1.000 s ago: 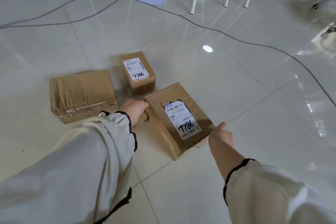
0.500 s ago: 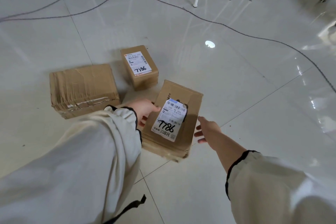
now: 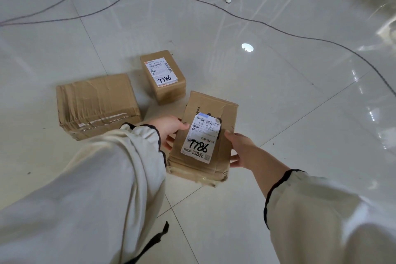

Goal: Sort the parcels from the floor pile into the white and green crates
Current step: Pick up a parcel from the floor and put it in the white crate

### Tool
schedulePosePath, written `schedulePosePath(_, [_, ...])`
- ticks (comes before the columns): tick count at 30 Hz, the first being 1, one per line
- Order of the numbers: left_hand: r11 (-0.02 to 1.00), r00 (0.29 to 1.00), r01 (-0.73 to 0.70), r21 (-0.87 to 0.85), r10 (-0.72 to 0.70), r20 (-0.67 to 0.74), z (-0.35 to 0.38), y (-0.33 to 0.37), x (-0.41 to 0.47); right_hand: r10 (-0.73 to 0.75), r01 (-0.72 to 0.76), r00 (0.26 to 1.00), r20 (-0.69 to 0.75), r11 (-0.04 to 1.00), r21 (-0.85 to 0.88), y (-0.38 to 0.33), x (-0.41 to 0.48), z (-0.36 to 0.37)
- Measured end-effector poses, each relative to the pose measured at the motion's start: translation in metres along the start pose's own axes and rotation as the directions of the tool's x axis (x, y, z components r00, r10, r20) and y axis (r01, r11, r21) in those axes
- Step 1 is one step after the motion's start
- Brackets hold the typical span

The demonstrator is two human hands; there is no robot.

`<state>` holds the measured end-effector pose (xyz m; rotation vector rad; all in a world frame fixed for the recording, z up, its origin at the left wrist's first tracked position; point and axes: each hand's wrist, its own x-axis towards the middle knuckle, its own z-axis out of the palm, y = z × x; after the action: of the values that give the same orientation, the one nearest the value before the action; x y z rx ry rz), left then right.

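Both hands clamp the flat brown cardboard parcel labelled 7786 (image 3: 203, 139), our left hand (image 3: 171, 129) on its left edge, our right hand (image 3: 240, 148) on its right, just right of the large taped brown cardboard box (image 3: 96, 103) on the floor. We judge this the pickup step; next, carry it to a crate, none in view.

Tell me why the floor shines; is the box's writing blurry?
Head view: the glossy pale tiled floor mirrors light as white glare at right and a round bright spot; the white label on the brown cardboard parcel is sharp, reading 7786.
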<state>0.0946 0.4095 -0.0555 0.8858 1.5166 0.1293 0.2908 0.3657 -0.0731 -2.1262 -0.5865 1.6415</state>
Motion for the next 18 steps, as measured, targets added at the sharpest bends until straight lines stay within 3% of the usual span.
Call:
schedulePosePath(3, [0.999, 0.997, -0.007, -0.049, 0.003, -0.083, 0.013, 0.006, -0.01, 0.072, -0.07, 0.996, -0.06, 0.997, 0.036, -0.009, -0.006, 0.008])
schedulePosePath(6, [0.982, 0.977, -0.089, -0.166, 0.054, -0.206, 0.03, 0.011, -0.035, 0.049, -0.046, 0.988, -0.143, 0.999, 0.025, -0.015, -0.029, 0.011])
schedulePosePath(10, [0.969, 0.976, -0.075, -0.236, 0.023, -0.217, 0.023, 0.044, -0.106, 0.028, -0.026, 0.984, -0.177, 1.0, 0.014, -0.04, -0.101, -0.003])
schedulePosePath(14, [0.98, 0.959, -0.092, -0.179, 0.039, -0.28, -0.01, 0.114, -0.206, 0.036, -0.034, 0.991, -0.129, 0.999, 0.014, -0.11, -0.204, -0.031])
schedulePosePath(18, [0.99, 0.968, -0.094, -0.108, 0.066, -0.241, -0.032, 0.202, -0.316, 0.049, -0.045, 0.992, -0.113, 0.998, 0.036, -0.193, -0.332, -0.081])
